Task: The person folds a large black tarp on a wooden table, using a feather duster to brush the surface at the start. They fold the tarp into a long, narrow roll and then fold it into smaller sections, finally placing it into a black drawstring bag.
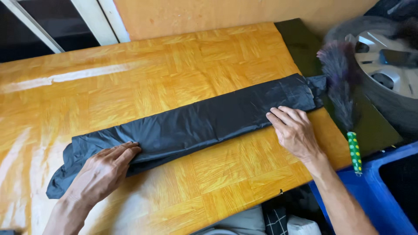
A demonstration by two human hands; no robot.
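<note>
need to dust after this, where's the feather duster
In the head view the feather duster lies at the right, just off the wooden table's right edge beside the car wheel, past the right hand.

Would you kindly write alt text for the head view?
Two hands, left hand and right hand, press flat on a long folded black plastic sheet lying on a wooden table; a feather duster lies at the right.
</note>
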